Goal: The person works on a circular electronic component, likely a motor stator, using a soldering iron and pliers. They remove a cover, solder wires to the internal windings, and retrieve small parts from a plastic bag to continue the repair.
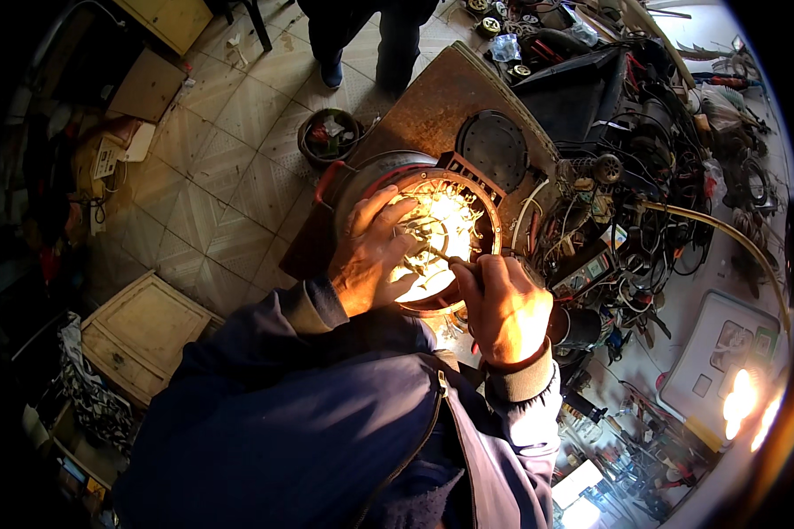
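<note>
In front of me on the workbench lies a round, drum-shaped appliance (497, 216), its open end toward me. Bright light falls on the wires and fittings inside, washing out much of the detail. My left hand (366, 257) lies over the left side of the opening, its fingers spread and the tips reaching inside. From the right, my right hand (509, 309) is closed around a slim screwdriver-like tool (452, 259). The tool's thin shaft points left into the wiring, between both hands. Glare hides what its tip touches.
Beyond the appliance, a black round plate (492, 152) rests on the brown bench (414, 115). Tangled cables and parts (573, 216) crowd the right. A bucket (328, 138) stands on the floor near a person's legs (353, 40). A lamp (741, 401) glows at lower right.
</note>
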Action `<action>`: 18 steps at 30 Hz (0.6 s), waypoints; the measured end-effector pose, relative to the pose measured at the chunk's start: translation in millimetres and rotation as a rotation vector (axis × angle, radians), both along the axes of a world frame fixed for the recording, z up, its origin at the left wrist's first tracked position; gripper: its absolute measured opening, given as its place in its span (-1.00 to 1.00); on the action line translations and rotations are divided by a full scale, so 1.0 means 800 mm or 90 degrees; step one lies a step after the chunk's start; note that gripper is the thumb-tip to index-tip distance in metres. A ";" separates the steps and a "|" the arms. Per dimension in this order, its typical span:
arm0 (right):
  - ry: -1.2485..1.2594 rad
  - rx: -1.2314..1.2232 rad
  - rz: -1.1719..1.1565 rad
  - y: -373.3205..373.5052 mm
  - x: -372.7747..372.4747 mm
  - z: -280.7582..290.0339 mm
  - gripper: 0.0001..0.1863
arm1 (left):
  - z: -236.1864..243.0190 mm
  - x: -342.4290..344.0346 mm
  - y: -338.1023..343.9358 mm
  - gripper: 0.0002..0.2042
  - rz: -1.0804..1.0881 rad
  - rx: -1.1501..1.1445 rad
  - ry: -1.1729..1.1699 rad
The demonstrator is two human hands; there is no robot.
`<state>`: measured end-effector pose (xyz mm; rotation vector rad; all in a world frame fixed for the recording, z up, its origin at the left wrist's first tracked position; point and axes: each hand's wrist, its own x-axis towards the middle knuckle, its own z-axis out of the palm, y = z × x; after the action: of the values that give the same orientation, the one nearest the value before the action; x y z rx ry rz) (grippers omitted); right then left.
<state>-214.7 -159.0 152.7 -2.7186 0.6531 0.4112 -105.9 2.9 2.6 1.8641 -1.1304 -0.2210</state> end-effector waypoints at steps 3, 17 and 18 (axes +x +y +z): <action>-0.137 -0.018 0.044 0.002 0.011 -0.003 -0.80 | -0.001 -0.002 -0.002 -0.54 0.006 0.002 -0.004; -0.186 -0.043 0.184 -0.009 0.002 -0.006 -0.56 | -0.005 -0.003 -0.003 -0.53 0.022 -0.004 -0.015; -0.198 -0.032 0.146 -0.006 0.005 -0.005 -0.61 | -0.005 -0.003 -0.004 -0.54 0.023 -0.008 -0.018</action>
<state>-210.8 -163.7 148.9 -2.8290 0.2724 0.0180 -108.5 -0.3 -1.1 1.8805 -1.1136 -0.1679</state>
